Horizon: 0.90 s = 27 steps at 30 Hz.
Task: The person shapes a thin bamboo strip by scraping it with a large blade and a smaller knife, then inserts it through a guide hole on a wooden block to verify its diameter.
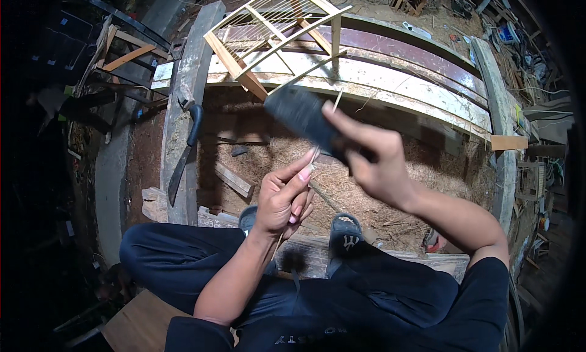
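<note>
My left hand (284, 198) is in front of me, thumb and fingers pinched on a thin wooden or bamboo strip (337, 99). The strip slants up to the right, and its lower end shows below that hand near my wrist. My right hand (379, 156) is closed on a broad, flat, dark object (300, 115), smeared by motion, so its exact kind cannot be made out. This dark object crosses the strip just above my left fingertips. Beyond it, a wooden frame with thin parallel rods (268, 36) rests on the bench planks.
A long knife with a dark handle (195, 125) lies on the left wooden beam (210, 22). White-painted planks (421, 98) span the far side. Shavings (403, 193) cover the ground. A wood offcut (235, 180) lies by my sandals (345, 225). A person (79, 105) is at far left.
</note>
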Tool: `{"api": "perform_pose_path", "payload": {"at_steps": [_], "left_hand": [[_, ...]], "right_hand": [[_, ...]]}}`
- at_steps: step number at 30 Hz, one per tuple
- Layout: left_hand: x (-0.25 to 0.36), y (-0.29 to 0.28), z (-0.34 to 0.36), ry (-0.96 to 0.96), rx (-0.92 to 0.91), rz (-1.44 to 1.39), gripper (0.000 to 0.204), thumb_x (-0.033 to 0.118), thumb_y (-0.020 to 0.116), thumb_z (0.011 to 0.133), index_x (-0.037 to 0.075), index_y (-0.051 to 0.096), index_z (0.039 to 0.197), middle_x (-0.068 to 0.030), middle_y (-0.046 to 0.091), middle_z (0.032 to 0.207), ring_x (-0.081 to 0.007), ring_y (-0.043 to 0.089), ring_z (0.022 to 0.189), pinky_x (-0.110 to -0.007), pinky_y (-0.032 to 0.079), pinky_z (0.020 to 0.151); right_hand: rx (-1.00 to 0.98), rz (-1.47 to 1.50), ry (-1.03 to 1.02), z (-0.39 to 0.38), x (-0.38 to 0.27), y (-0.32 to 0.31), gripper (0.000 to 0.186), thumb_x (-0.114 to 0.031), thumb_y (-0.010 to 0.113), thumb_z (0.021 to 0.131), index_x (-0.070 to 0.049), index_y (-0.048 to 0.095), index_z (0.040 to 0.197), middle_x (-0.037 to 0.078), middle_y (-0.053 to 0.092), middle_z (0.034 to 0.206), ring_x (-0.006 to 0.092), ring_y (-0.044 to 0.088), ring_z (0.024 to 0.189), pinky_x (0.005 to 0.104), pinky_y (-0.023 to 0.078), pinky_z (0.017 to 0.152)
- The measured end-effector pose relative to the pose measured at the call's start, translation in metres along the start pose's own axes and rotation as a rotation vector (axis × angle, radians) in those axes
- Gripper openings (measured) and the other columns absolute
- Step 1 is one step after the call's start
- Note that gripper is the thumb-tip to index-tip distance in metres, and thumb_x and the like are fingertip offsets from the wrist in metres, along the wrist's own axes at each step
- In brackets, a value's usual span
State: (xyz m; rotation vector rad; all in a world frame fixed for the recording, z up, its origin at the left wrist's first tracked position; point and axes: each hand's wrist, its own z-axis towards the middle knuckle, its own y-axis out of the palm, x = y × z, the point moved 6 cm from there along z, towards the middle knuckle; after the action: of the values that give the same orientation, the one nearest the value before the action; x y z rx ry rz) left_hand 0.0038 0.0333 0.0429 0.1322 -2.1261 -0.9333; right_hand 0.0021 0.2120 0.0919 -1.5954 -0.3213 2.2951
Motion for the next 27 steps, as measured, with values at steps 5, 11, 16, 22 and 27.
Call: {"api": "perform_pose_path", "payload": {"at_steps": [5, 11, 16, 22, 27], "left_hand": [[0.000, 0.001, -0.002, 0.013, -0.027, 0.015, 0.039, 0.010, 0.055, 0.107, 0.002, 0.055, 0.144, 0.0037, 0.043, 0.050, -0.0041, 0.035, 0.038, -0.022, 0.030, 0.037], [-0.003, -0.003, -0.002, 0.015, -0.024, -0.002, 0.041, 0.009, 0.056, 0.106, 0.002, 0.053, 0.146, 0.0036, 0.043, 0.051, -0.0040, 0.036, 0.038, -0.022, 0.031, 0.038], [-0.002, 0.004, 0.001, -0.004, 0.010, 0.077, 0.043, 0.012, 0.051, 0.108, 0.003, 0.048, 0.150, 0.0035, 0.038, 0.046, -0.0041, 0.031, 0.034, -0.021, 0.027, 0.034], [-0.006, -0.001, -0.002, -0.009, 0.020, 0.102, 0.041, 0.011, 0.054, 0.107, 0.005, 0.052, 0.147, 0.0030, 0.041, 0.046, -0.0041, 0.032, 0.034, -0.022, 0.027, 0.034], [-0.003, -0.008, 0.001, 0.008, 0.068, 0.143, 0.042, 0.009, 0.056, 0.105, 0.006, 0.053, 0.147, 0.0028, 0.042, 0.046, -0.0044, 0.032, 0.033, -0.023, 0.027, 0.034]], "right_hand": [[-0.031, -0.017, -0.015, -0.007, -0.002, 0.002, 0.075, 0.015, 0.060, 0.077, -0.014, 0.058, 0.147, 0.022, 0.073, 0.092, 0.0241, 0.073, 0.074, 0.0372, 0.057, 0.074], [0.014, -0.048, 0.052, 0.000, 0.006, -0.005, 0.075, 0.016, 0.060, 0.079, -0.016, 0.057, 0.147, 0.022, 0.073, 0.092, 0.0219, 0.074, 0.081, 0.0336, 0.058, 0.076], [0.119, -0.009, 0.095, 0.004, 0.012, -0.013, 0.069, 0.014, 0.063, 0.082, -0.014, 0.059, 0.145, 0.023, 0.074, 0.095, 0.0264, 0.076, 0.082, 0.0338, 0.058, 0.076], [0.054, -0.032, 0.102, -0.002, 0.017, -0.010, 0.059, 0.009, 0.065, 0.088, -0.012, 0.060, 0.143, 0.027, 0.072, 0.106, 0.0247, 0.076, 0.096, 0.0327, 0.057, 0.077], [-0.053, -0.007, 0.020, -0.011, 0.000, 0.000, 0.078, 0.016, 0.060, 0.075, -0.016, 0.058, 0.146, 0.023, 0.074, 0.096, 0.0241, 0.076, 0.087, 0.0343, 0.059, 0.079]]}}
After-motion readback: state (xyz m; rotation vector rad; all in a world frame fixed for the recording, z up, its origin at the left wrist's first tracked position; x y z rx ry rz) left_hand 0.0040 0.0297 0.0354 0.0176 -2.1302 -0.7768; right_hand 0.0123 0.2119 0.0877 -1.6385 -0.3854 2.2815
